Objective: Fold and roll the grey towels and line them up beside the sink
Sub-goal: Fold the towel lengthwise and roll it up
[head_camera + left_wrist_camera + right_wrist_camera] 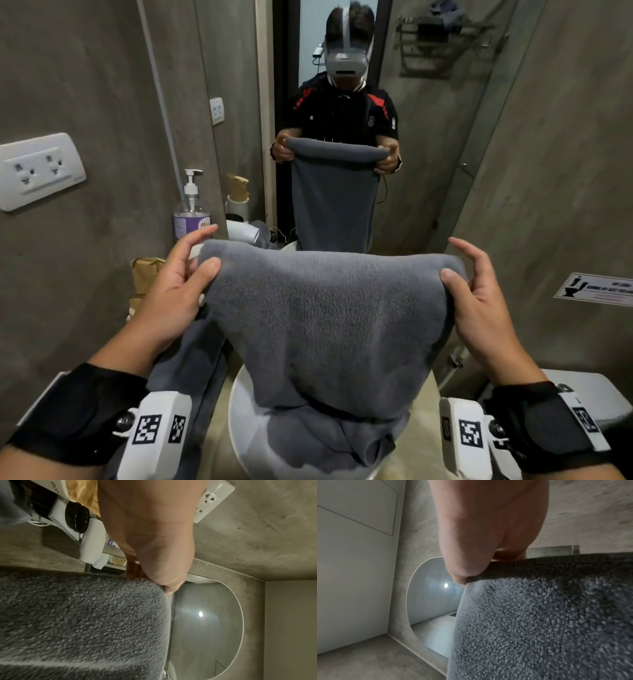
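A grey towel (325, 315) hangs doubled over in front of me, its lower end bunched in the white sink (239, 421). My left hand (191, 270) pinches its top left corner between thumb and fingers. My right hand (460, 270) pinches the top right corner the same way. The left wrist view shows the left hand's thumb (164, 574) pressed on the grey towel (82, 622). In the right wrist view the right hand's thumb (464, 569) clamps the grey towel's (539, 615) edge. Another grey towel (195, 370) lies on the counter left of the sink.
A mirror (329, 102) straight ahead reflects me and the towel. A pump bottle (190, 209), a white hair dryer (243, 231) and paper bags (147, 274) stand on the left of the counter. A wall socket (39, 169) is on the left wall. A toilet cistern (589, 394) is at the right.
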`<state>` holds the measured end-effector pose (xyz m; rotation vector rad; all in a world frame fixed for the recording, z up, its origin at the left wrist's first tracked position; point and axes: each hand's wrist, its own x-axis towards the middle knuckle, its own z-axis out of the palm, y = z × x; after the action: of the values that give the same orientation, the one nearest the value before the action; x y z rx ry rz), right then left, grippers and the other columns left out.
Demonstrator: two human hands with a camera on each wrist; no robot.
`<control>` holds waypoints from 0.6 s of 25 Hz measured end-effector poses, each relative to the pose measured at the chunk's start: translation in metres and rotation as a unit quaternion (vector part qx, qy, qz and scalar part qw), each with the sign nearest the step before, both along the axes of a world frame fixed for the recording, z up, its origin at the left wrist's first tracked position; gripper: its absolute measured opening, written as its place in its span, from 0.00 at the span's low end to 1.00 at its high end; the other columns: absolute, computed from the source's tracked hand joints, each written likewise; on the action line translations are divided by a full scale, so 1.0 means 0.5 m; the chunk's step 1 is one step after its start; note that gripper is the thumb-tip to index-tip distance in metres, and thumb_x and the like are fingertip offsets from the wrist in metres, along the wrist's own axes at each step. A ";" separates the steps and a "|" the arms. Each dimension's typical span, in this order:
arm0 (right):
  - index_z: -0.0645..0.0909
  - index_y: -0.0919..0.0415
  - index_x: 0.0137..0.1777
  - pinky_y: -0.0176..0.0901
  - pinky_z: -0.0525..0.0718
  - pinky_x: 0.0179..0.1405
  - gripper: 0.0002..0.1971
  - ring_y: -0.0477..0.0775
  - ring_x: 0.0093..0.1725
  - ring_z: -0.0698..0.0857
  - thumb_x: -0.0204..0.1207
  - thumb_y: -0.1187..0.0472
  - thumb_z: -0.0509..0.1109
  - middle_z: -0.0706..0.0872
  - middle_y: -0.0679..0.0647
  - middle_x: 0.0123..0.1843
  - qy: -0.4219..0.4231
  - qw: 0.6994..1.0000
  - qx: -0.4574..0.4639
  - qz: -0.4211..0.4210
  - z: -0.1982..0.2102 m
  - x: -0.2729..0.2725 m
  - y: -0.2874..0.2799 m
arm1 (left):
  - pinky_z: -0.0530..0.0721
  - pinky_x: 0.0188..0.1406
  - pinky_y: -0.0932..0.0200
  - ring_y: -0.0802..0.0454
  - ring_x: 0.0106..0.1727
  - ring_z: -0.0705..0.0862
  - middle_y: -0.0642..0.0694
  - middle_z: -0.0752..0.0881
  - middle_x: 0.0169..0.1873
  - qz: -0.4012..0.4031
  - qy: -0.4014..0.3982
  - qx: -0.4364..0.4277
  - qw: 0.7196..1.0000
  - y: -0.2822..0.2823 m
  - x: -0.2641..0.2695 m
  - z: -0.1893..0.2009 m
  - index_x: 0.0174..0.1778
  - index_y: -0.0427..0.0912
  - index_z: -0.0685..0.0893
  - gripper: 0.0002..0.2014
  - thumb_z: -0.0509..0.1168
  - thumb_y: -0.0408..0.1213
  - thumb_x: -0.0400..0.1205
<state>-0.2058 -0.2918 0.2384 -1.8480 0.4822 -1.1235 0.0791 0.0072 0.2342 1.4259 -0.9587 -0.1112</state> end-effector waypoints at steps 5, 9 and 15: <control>0.87 0.42 0.56 0.24 0.78 0.56 0.13 0.35 0.56 0.85 0.89 0.60 0.63 0.90 0.36 0.56 -0.007 0.999 -0.037 0.007 -0.014 0.019 0.005 | 0.76 0.61 0.78 0.69 0.66 0.82 0.70 0.86 0.63 0.086 -0.095 0.023 0.991 -0.009 0.009 -0.021 0.71 0.66 0.82 0.15 0.59 0.50 0.90; 0.85 0.41 0.61 0.34 0.83 0.53 0.15 0.40 0.54 0.85 0.77 0.57 0.76 0.89 0.37 0.57 0.037 0.994 0.055 0.083 -0.034 0.006 -0.005 | 0.80 0.67 0.62 0.65 0.66 0.83 0.63 0.85 0.65 0.079 -0.053 0.085 0.992 -0.009 0.021 -0.045 0.66 0.70 0.82 0.14 0.68 0.53 0.85; 0.75 0.45 0.72 0.49 0.83 0.67 0.39 0.39 0.67 0.82 0.65 0.73 0.82 0.81 0.39 0.68 0.185 0.980 -0.047 0.059 -0.042 -0.003 -0.006 | 0.86 0.48 0.73 0.69 0.52 0.89 0.52 0.81 0.64 0.007 0.007 0.173 0.985 -0.014 0.006 -0.069 0.75 0.54 0.74 0.46 0.83 0.18 0.64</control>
<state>-0.2075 -0.2949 0.2173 -2.1507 0.5269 -0.7340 0.0823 0.0001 0.1999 1.7465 -0.9498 -0.2878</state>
